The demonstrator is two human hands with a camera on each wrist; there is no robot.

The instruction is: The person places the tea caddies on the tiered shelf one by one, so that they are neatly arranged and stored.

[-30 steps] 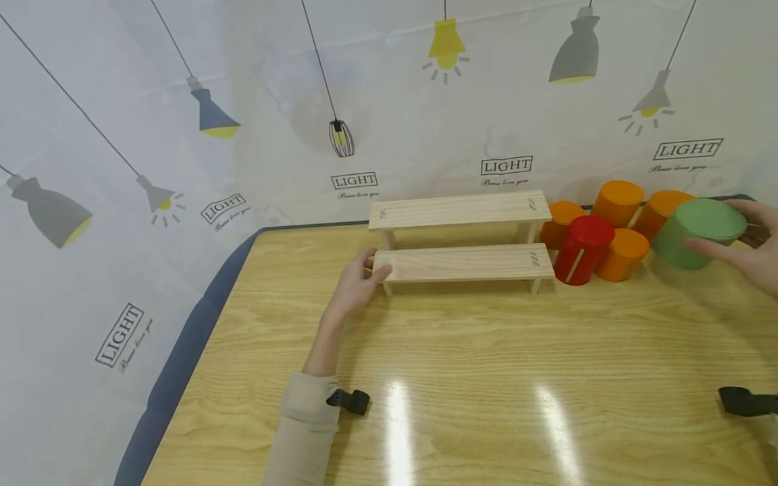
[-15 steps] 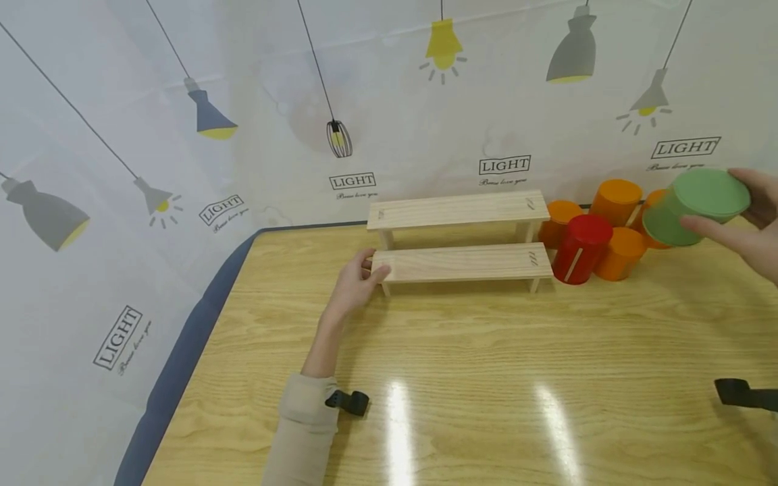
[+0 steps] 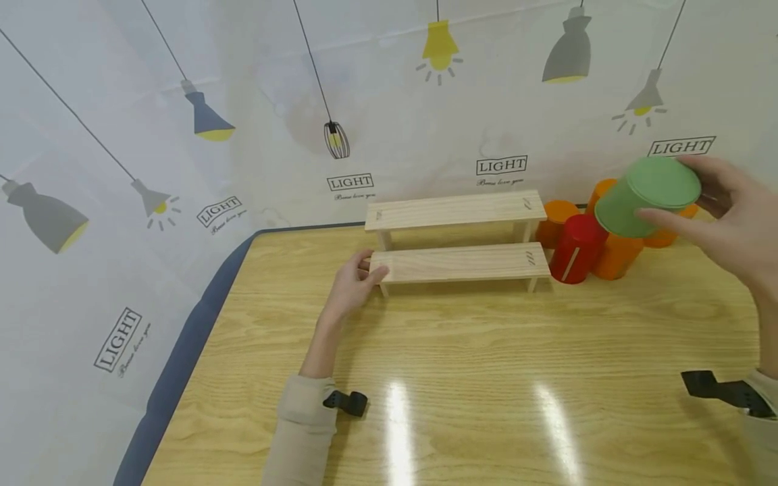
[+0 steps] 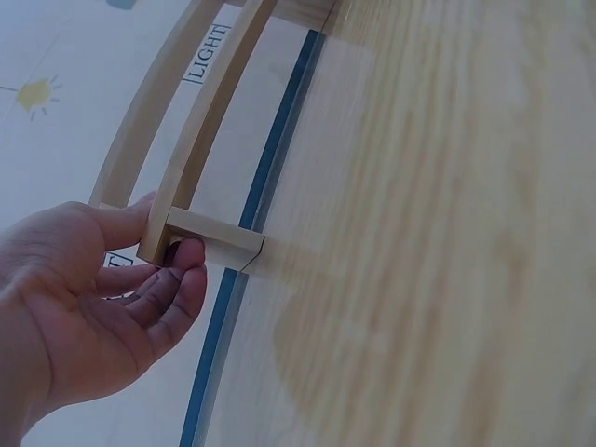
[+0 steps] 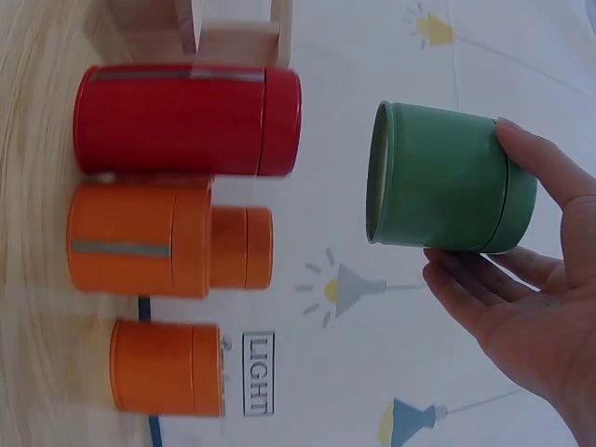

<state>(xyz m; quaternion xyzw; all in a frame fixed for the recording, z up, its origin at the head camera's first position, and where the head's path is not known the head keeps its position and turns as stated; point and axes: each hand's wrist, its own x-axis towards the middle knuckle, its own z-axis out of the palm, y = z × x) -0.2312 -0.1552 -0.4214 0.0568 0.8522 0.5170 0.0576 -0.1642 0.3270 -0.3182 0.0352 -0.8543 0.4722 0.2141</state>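
Note:
A green lidded canister (image 3: 647, 196) is held up off the table by my right hand (image 3: 729, 223), thumb on the near side and fingers round the far side. In the right wrist view the canister (image 5: 438, 177) hangs clear of the others. My left hand (image 3: 355, 283) grips the left end of the lower step of a two-tier wooden rack (image 3: 462, 263). The left wrist view has thumb above and fingers curled beneath that board (image 4: 177, 191). Beside the rack's right end stand a red canister (image 3: 579, 250) and several orange canisters (image 3: 618, 258), partly hidden behind the green one.
The wooden table (image 3: 462, 378) has a dark blue edge along its left and back. Behind it hangs a white sheet (image 3: 401, 94) printed with lamps and lettering.
My right hand has lifted the green canister from the table and carried it up and to the left, over the orange canisters. My left hand stays on the rack.

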